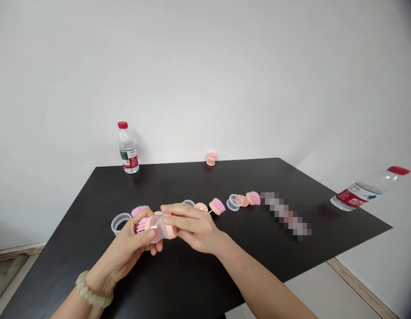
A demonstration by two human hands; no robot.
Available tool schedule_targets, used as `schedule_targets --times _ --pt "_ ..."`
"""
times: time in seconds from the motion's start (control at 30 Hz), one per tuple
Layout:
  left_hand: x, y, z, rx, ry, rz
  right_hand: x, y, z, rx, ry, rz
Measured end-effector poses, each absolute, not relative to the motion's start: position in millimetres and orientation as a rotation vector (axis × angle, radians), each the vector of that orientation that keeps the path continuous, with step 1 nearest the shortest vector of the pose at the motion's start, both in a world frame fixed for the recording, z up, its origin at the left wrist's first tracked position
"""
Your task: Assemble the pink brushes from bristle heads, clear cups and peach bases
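Observation:
Above the black table I hold a small scrubbing brush with pink bristles, a clear middle and a peach-coloured end. It lies on its side, bristles to the left. My left hand is closed around the bristle end and clear body. At the peach end, the fingers of my right hand press around it from above and the right. Just behind my left hand are a translucent ring and another pink bristle head, partly covered. Beyond my right fingers lie a peach disc and a brush head.
Further right on the black table lie a clear ring and a brush head, beside a pixelated patch. A whole brush stands at the back edge. Water bottles stand at back left and right.

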State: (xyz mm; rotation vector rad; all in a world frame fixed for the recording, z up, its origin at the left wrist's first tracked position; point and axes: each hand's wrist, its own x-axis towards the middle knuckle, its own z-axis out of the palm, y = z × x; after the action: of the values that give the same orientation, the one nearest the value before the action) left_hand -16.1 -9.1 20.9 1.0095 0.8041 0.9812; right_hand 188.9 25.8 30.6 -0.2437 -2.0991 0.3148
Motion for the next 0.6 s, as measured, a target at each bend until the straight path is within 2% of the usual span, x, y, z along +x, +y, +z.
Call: schedule_targets --times 0.23,0.43,0.6 --pt "-15 -9 20 0.953 0.816 0.931 189 26 34 -0.077 -2.128 0.277" --pt "-14 -10 24 0.984 0.787 1.007 190 25 27 -0.218 -2.105 0.215" --pt "-13 -13 24 1.098 0.8 1.098 189 23 20 -0.344 -2.122 0.399"
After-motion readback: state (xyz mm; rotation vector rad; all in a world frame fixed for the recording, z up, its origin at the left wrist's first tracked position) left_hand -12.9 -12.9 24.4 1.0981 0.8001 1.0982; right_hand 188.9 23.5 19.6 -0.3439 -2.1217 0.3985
